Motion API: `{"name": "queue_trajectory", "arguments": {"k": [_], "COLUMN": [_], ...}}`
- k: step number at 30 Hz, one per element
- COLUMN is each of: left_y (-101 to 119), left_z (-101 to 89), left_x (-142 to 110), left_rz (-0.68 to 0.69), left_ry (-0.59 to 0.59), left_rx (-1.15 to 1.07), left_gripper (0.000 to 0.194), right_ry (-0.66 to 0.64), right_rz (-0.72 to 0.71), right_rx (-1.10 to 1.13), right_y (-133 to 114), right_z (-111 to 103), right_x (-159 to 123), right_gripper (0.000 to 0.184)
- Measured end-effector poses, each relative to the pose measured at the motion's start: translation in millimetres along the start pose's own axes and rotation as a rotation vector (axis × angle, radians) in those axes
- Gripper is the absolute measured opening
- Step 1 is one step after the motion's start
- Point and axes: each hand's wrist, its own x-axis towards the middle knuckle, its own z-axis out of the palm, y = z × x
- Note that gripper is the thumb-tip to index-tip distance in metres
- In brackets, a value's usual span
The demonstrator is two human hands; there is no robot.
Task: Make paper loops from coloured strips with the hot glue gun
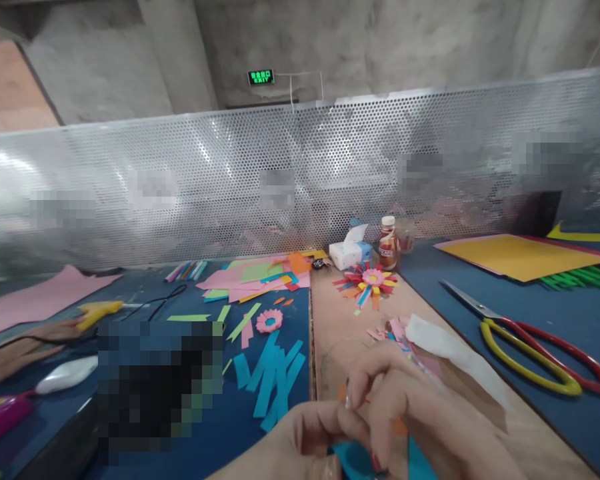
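At the bottom edge, my left hand [297,440] and my right hand [420,400] come together around a piece of blue paper [353,460]. Fingers of both hands are bent and closed on it; its lower part is cut off by the frame. Just beyond my fingers lie pink paper scraps [377,333] and a crumpled white tissue [435,340]. Loose blue paper strips [275,373] are spread to the left of my hands. A pink paper ring [270,321] rests above those strips. Farther back sits a multicoloured paper flower [370,280] with a pink centre.
Scissors [510,340] with red and yellow handles lie right. Behind stand a tissue box [350,255] and a bottle [388,247], before a perforated metal screen [230,180]. Orange sheets [520,257] lie back right. Another person's hand [25,347] is near a yellow glue gun [97,313].
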Motion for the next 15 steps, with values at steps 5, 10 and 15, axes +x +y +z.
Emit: {"name": "queue_trajectory", "arguments": {"k": [5, 10, 15], "left_y": [1.9, 2.4, 2.9], "left_z": [3.4, 4.8, 3.6], "left_x": [0.4, 0.8, -1.7], "left_rz": [0.006, 0.017, 0.031], "left_ry": [-0.015, -0.038, -0.053], "left_rx": [-0.015, -0.025, -0.029], "left_gripper": [0.022, 0.034, 0.033], "right_ry": [-0.098, -0.069, -0.087], "right_rz": [0.015, 0.011, 0.049], "right_rx": [-0.007, 0.020, 0.143], "right_y": [-3.7, -4.2, 4.0], "right_z": [-7.3, -9.1, -3.2], "right_x": [3.4, 3.2, 1.3], "right_gripper": [0.016, 0.015, 0.014]}}
